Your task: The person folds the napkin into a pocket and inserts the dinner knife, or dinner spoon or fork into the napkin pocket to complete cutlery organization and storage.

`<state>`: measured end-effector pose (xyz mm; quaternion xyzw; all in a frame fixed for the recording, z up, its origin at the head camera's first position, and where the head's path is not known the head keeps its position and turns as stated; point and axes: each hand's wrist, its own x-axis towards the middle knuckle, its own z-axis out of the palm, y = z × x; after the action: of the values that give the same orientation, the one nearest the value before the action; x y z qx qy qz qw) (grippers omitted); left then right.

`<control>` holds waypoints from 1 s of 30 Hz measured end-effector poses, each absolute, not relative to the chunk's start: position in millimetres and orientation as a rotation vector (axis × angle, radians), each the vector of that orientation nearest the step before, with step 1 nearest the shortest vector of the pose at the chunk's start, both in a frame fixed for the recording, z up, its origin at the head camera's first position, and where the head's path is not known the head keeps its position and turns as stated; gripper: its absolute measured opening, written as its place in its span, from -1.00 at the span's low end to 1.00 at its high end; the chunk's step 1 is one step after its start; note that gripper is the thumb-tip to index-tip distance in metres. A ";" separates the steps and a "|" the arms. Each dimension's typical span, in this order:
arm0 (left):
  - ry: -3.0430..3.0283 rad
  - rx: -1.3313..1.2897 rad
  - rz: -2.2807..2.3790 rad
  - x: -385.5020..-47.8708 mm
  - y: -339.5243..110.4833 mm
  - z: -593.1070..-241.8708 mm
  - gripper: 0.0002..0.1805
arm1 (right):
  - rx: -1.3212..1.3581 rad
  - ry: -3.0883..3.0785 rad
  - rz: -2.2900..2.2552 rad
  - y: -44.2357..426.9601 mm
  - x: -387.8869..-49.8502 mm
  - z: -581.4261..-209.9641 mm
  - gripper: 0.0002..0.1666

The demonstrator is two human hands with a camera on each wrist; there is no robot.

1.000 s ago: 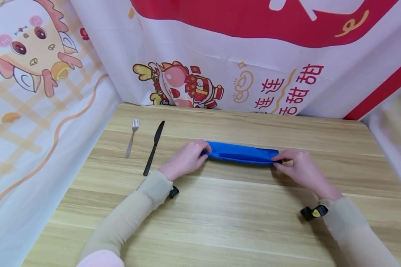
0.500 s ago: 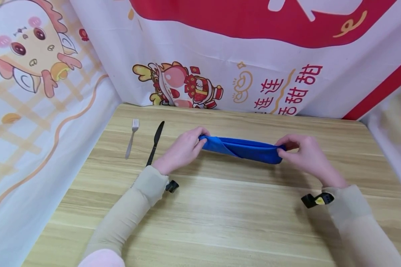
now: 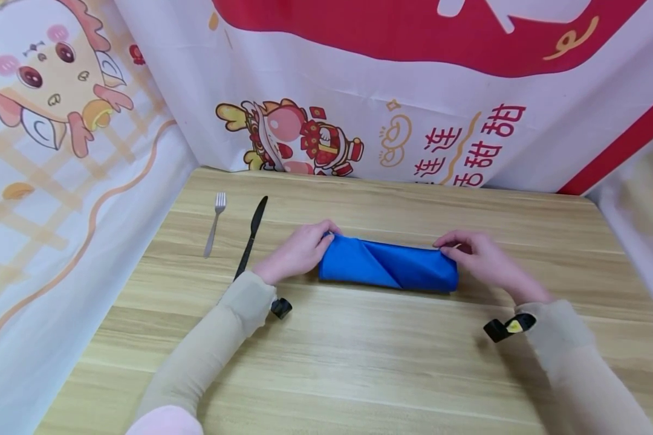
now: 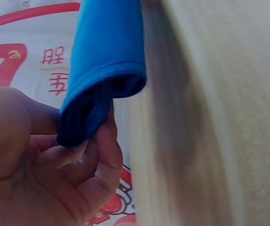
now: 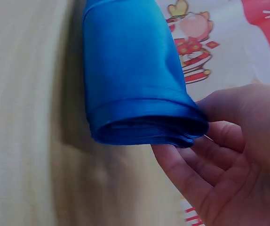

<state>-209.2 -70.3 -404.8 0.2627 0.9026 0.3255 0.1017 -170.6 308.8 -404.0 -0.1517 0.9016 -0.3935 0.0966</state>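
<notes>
A blue cloth napkin [image 3: 354, 260], folded into a flat rolled band with a slanted fold across its front, lies between both hands. At its left end my left hand [image 3: 299, 249] pinches the far edge between thumb and fingers. My right hand [image 3: 481, 260] pinches the far edge at the right end. Layers of the napkin [image 4: 109, 47] show at its open end in the left wrist view, with fingers behind it. In the right wrist view the other end of the napkin [image 5: 130, 70] shows several stacked layers, held by the thumb and fingers.
A silver fork [image 3: 214, 225] and a black knife [image 3: 253, 232] lie to the left on the wooden table [image 3: 359, 362]; my left forearm covers the knife's handle end. A printed white and red curtain [image 3: 315, 66] hangs behind the table.
The napkin was raised and turned by both hands, then lowered toward me. Its broad face with the slanted fold now shows, where a narrow edge showed before. Fork and knife stayed put.
</notes>
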 end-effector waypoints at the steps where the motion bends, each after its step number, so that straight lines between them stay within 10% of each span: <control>1: 2.668 0.775 0.951 -210.1 -70.0 -407.0 -0.72 | -0.439 2.665 -1.157 308.2 -171.3 -407.1 -0.72; 16: 2.700 0.439 1.083 -204.2 -80.3 -419.2 -0.42 | -0.319 2.732 -1.194 320.0 -173.9 -423.7 -0.47; 30: 2.741 0.538 0.897 -191.8 -83.6 -426.0 -0.76 | -0.262 2.801 -1.223 316.7 -157.6 -437.5 -0.60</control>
<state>-191.8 -83.6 -426.0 0.1824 0.9293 0.3041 0.1036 -157.6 316.7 -437.5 -0.0855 0.9124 -0.3984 0.0372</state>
